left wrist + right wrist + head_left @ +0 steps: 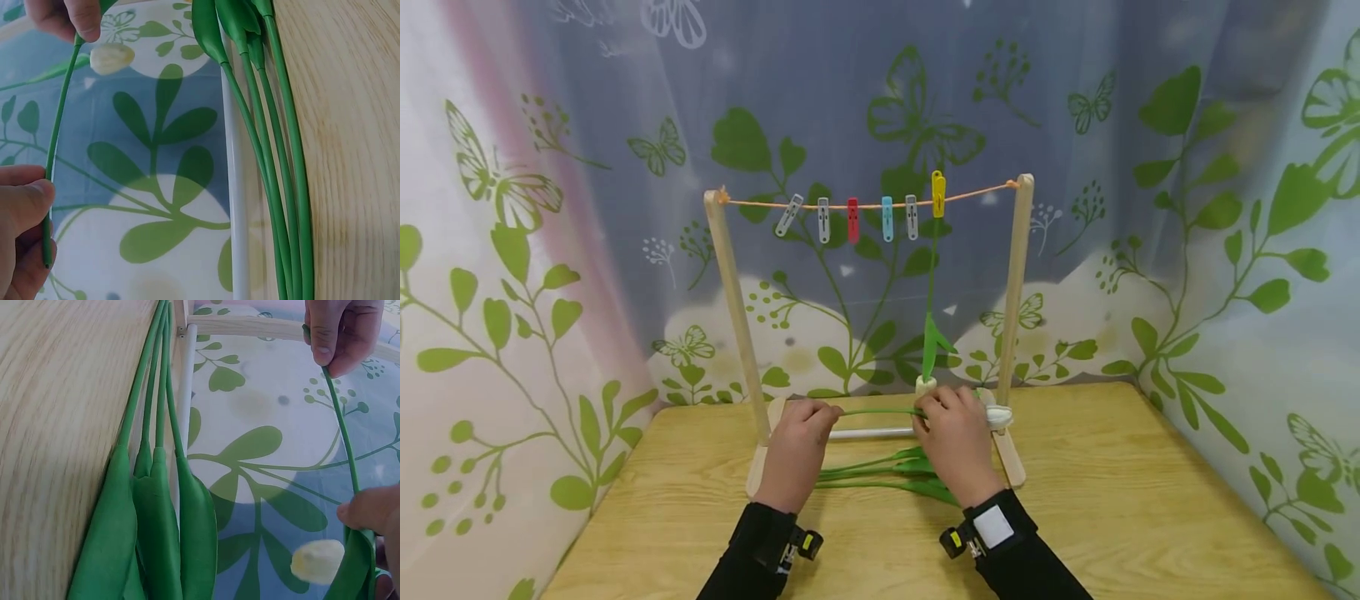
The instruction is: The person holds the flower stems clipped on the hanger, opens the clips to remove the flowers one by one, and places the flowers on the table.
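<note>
My left hand (796, 454) pinches the cut end of a green artificial tulip stem (62, 112) between thumb and fingers. Further along, near the leaves, my right hand (957, 442) grips the same tulip, whose white bud (998, 417) sticks out to the right. This tulip is held roughly level above the table. Behind the right hand, another tulip (929, 333) hangs head down from a yellow clothespin (938, 194). Several more tulips (159, 512) lie side by side on the table beneath my hands; their buds are out of sight.
An orange string (868, 206) runs between two wooden posts (733, 308). Grey, red and blue clothespins (853, 221) are clipped along it. A white rod (872, 433) crosses low between the posts. The frame stands on a wooden table (1097, 500) before a leaf-patterned curtain (820, 75).
</note>
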Action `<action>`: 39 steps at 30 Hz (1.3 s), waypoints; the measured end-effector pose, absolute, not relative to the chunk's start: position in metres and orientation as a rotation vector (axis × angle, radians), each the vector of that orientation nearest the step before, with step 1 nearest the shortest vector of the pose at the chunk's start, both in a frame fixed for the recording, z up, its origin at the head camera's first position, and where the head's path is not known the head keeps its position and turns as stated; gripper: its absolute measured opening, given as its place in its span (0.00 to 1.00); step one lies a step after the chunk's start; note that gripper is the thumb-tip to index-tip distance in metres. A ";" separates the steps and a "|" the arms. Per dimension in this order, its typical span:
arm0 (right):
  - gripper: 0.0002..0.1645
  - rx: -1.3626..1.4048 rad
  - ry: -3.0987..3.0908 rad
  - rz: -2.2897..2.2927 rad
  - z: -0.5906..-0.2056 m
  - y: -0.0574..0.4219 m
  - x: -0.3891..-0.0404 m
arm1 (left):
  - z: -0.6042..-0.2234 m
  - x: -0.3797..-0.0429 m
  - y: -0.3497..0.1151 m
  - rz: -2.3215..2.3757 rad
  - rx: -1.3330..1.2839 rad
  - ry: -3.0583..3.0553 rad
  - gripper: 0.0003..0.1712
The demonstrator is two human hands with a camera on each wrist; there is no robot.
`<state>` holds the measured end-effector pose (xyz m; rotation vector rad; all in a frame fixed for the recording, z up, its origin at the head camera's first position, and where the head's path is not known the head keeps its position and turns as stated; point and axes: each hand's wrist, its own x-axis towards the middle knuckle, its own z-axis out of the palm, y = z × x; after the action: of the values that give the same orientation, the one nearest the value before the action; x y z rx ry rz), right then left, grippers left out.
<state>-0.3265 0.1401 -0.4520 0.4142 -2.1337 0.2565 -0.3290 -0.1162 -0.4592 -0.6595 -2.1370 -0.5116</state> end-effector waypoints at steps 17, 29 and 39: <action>0.11 0.385 -2.302 0.292 -0.465 0.137 -0.326 | -0.466 -0.327 -0.114 -0.493 -0.622 -2.279 0.08; 0.11 0.365 -2.405 0.272 -0.473 0.133 -0.327 | -0.477 -0.331 -0.117 -0.457 -0.602 -2.353 0.05; 0.12 0.382 -2.472 0.276 -0.478 0.130 -0.327 | -0.478 -0.329 -0.117 -0.477 -0.570 -2.481 0.03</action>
<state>-0.3268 0.1303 -0.4778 0.3819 -2.4724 0.2763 -0.3292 -0.1167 -0.4778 -0.5698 -2.4809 -0.4773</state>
